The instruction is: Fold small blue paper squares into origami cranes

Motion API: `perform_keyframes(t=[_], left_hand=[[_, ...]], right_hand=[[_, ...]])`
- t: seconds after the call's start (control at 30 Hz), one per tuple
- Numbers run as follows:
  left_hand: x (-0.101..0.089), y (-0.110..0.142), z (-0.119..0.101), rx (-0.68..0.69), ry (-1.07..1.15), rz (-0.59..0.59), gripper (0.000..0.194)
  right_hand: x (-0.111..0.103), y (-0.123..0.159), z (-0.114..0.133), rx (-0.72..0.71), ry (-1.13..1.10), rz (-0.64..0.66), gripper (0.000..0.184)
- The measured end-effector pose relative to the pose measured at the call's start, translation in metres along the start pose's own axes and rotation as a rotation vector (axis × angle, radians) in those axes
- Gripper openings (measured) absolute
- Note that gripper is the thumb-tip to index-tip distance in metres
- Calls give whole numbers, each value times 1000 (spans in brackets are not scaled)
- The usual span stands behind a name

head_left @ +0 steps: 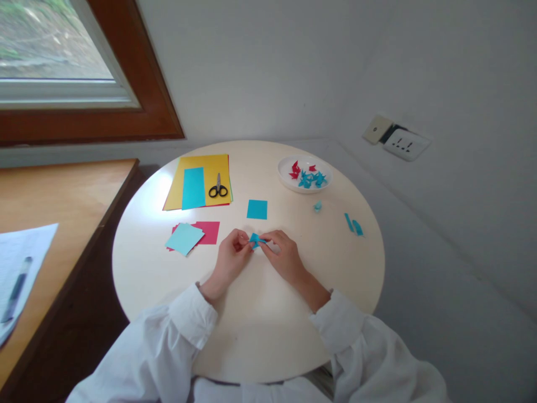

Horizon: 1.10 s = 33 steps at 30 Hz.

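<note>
Between my two hands is a small folded blue paper (254, 239), pinched from both sides just above the round table. My left hand (233, 253) grips its left edge with thumb and fingertips. On the other side, my right hand (286, 255) pinches the right end, fingers closed. The exact shape of the fold is partly hidden by the fingertips. Just beyond my hands lies a flat blue paper square (257, 209). A stack of light blue and pink paper squares (185, 239) rests left of my left hand.
On the cream round table (251, 313), black-handled scissors (218, 187) and a blue sheet (193, 188) lie on yellow paper (176, 187). A white dish (285, 182) holds several red and blue folded papers. Nearby are a pale blue folded piece (318, 206) and blue scraps (357, 228).
</note>
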<state>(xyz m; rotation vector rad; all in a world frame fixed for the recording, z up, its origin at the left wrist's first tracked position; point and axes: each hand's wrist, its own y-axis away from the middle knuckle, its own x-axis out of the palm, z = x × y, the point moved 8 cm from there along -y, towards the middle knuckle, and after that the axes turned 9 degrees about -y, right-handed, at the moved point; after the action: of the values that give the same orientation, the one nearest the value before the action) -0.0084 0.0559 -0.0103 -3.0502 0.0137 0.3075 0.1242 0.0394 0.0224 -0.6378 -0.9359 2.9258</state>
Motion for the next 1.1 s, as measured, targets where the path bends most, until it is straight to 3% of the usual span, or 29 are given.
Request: perform_keyframes(t=[0.27,0.5,0.7,0.9,1.1], left_hand=[[1,5,-2,23,-68,17,18],[0,9,-24,270,-244,17,19],[-1,8,-20,228,-189,42,13],[-3,7,-20,202,-205,10,9],[-1,9,-26,286,-331,13,5]], right_hand=[[-1,0,0,13,5,13,10],[-3,1,-15,187,-195,-60,7],[3,4,-28,306,-368,-46,9],[5,3,-24,276,-366,-12,6],[3,2,-24,245,-364,-30,5]])
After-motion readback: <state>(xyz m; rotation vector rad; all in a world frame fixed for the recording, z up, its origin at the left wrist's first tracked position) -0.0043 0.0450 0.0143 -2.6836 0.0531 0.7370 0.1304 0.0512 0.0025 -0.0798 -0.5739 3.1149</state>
